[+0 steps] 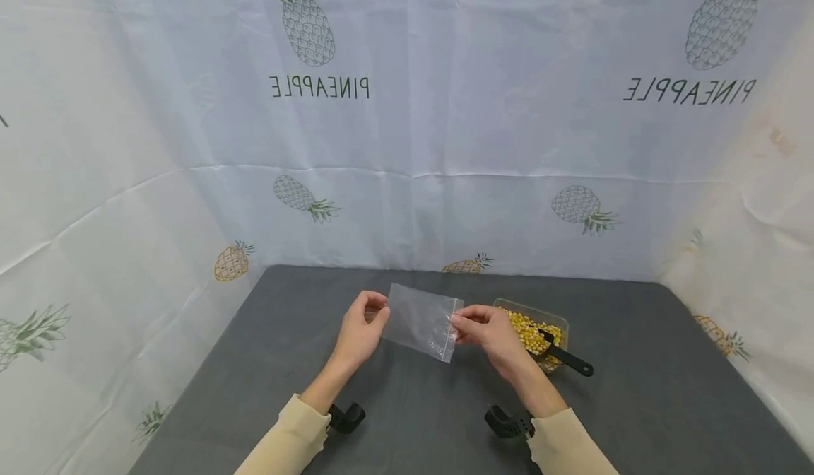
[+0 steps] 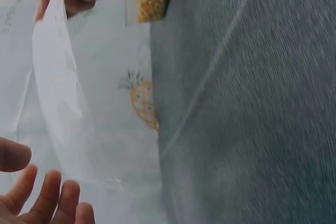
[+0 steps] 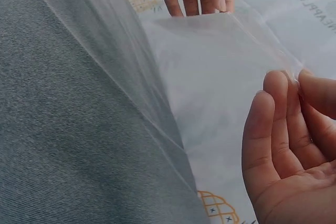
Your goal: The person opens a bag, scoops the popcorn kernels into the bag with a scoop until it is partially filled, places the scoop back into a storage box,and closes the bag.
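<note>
Clear, thin plastic zip-seal bag [image 1: 416,319] is held up above the dark grey counter [image 1: 413,418], looks flat, seal strip on its R side. R hand [image 1: 492,333]: grip closed, thumb & fingertips pinching bag's edge by the seal. L hand [image 1: 359,330]: grip loose, thumb & index w/ a gap btwn them, right at bag's opp. edge; can't tell if it's touching.

Just beyond R wrist, partly hidden by it: rect. clear plastic container [image 1: 567,326] w/ yellow corn kernels [image 1: 524,330] inside. Black plastic scoop [image 1: 566,357] sits in the corn, handle sticking out over container's R side.

Person wears beige long sleeves [image 1: 286,440], black wrist mount [image 1: 346,418] on each arm. White fabric curtain [image 1: 413,128] w/ pineapple prints & mirrored "PINEAPPLE" lettering runs behind counter & along both sides.
</note>
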`<state>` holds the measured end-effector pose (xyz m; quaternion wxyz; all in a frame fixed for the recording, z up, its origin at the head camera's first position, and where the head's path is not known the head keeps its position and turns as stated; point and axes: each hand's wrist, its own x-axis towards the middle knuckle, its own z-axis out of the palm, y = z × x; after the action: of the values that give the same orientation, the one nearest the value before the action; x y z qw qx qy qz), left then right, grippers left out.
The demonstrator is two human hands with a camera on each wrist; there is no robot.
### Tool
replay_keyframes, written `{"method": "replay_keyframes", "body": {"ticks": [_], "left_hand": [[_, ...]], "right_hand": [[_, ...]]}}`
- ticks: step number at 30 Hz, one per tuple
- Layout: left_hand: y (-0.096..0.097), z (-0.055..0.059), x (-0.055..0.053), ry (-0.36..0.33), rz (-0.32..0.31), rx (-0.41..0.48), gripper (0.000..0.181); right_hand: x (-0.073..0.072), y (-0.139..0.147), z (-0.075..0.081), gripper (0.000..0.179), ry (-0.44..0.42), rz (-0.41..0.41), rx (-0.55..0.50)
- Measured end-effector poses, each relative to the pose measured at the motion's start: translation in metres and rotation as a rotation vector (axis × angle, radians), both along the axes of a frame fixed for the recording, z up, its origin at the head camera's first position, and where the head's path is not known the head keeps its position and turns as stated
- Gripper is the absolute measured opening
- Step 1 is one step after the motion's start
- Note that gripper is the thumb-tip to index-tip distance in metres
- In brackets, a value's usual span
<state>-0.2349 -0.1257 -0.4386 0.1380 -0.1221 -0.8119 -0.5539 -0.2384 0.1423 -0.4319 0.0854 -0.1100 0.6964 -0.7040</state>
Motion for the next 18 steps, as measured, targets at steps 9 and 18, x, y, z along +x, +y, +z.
{"method": "replay_keyframes", "body": {"ticks": [9, 18], "left_hand": [[0.026, 0.009, 0.007, 0.041, -0.157, -0.039, 0.017], [0.049, 0.014, 0.009, 0.077, -0.242, -0.033, 0.021]], "right_hand": [[0.000, 0.002, 0.008, 0.027, -0.006, -0.024, -0.029], [0.002, 0.004, 0.013, 0.034, 0.088, -0.019, 0.023]]}}
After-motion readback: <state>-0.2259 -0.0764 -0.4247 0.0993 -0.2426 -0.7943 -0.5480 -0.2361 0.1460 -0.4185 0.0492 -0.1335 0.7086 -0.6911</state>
